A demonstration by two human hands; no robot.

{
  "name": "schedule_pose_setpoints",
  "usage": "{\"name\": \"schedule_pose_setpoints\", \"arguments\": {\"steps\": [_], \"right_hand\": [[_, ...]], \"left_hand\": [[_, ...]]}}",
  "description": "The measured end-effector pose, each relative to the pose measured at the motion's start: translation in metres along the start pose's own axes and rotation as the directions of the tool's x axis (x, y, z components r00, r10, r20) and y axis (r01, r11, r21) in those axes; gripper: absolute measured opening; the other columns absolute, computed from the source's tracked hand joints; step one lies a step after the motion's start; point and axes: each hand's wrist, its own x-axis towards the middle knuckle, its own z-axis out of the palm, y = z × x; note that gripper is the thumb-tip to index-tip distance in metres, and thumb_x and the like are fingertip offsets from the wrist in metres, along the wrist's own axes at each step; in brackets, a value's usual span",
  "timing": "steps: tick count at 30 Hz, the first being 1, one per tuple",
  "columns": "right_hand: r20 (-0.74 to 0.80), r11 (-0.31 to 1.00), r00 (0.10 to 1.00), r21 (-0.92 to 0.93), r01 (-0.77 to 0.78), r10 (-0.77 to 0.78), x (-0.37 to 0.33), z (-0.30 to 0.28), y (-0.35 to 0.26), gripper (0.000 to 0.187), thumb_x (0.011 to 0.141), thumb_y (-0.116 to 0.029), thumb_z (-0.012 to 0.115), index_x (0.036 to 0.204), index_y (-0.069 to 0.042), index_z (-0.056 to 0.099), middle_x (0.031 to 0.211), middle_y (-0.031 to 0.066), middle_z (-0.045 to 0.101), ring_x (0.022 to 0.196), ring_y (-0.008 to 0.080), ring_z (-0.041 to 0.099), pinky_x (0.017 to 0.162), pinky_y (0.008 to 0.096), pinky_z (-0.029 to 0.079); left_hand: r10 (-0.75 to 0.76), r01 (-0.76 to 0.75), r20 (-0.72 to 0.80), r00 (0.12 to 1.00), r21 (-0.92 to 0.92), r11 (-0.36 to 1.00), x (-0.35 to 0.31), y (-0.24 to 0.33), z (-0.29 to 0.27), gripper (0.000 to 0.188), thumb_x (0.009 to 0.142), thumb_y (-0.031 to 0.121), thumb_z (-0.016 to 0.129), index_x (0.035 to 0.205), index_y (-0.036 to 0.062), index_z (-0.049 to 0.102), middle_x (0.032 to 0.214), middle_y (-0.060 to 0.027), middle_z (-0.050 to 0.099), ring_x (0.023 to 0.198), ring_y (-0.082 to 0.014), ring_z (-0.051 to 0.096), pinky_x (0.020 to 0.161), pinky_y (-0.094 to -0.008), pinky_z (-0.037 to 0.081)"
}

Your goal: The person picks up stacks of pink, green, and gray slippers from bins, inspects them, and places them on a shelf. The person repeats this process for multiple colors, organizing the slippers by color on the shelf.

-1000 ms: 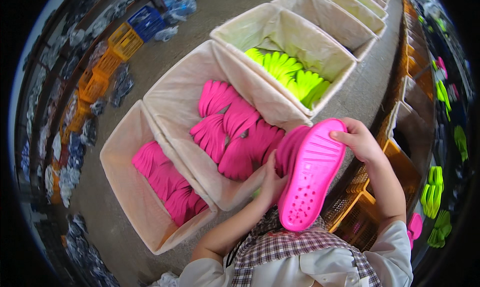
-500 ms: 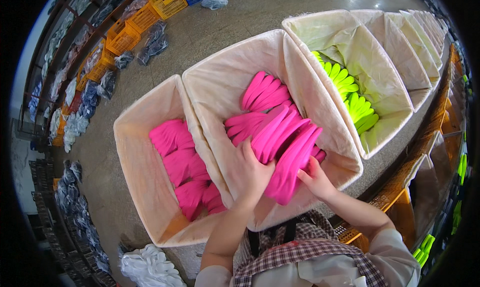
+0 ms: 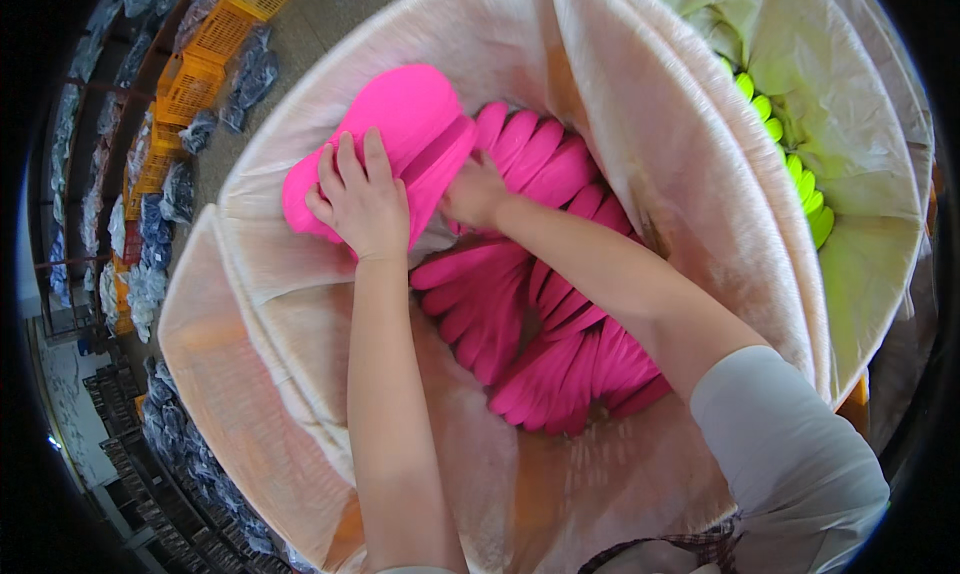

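Observation:
A bundle of bright pink foam shoe soles [image 3: 405, 109] is between my hands at the far left part of a cloth-lined bin. My left hand [image 3: 365, 202] grips the bundle from its near left side, fingers spread over the top sole. At the right edge, my right hand [image 3: 478, 192] holds the same bundle; its fingertips are hidden behind the soles. Deeper in the bin lie several fanned rows of pink shoe soles [image 3: 485, 309], partly covered by my right forearm.
The pale cloth wall of the bin [image 3: 700, 189] rises around my arms. To the right, another lined bin [image 3: 870, 104] holds neon yellow-green soles [image 3: 808, 194]. A neighbouring lined bin [image 3: 215, 344] adjoins on the left. Yellow crates [image 3: 190, 89] and bagged goods stand along the far left.
I have leaned in over the bin, so it fills more of the picture. The bundle of pink soles has moved from the near side to the far left of the bin with both hands.

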Motion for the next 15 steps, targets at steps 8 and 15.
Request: {"name": "schedule_pose_setpoints", "arguments": {"steps": [8, 15], "right_hand": [[0.23, 0.978, 0.969, -0.205, -0.047, 0.094, -0.013, 0.017, 0.047, 0.037, 0.084, -0.034, 0.049, 0.113, -0.017, 0.063, 0.12, 0.0002, 0.058, 0.119, 0.0205, 0.043, 0.101, 0.0672, 0.02], [0.115, 0.983, 0.993, -0.18, 0.018, 0.003, -0.017, 0.016, 0.044, 0.028, 0.08, -0.034, 0.051, 0.091, -0.013, 0.067, 0.106, 0.0015, 0.062, 0.111, 0.0198, 0.047, 0.093, 0.0565, 0.03]], "left_hand": [[-0.106, 0.163, 0.385, 0.917, -0.119, 0.979, -0.04, 0.016, 0.064, 0.069, 0.063, 0.021, 0.072, 0.127, 0.0179, 0.047, 0.123, -0.0074, 0.053, 0.112, -0.0275, 0.051, 0.091, -0.0475, 0.035], [0.026, 0.391, 0.773, 0.633, -0.349, 0.852, -0.013, -0.011, 0.074, 0.105, 0.067, 0.069, 0.064, 0.143, 0.007, 0.027, 0.138, -0.0205, 0.042, 0.133, -0.0345, 0.034, 0.108, -0.0489, 0.023]]}}
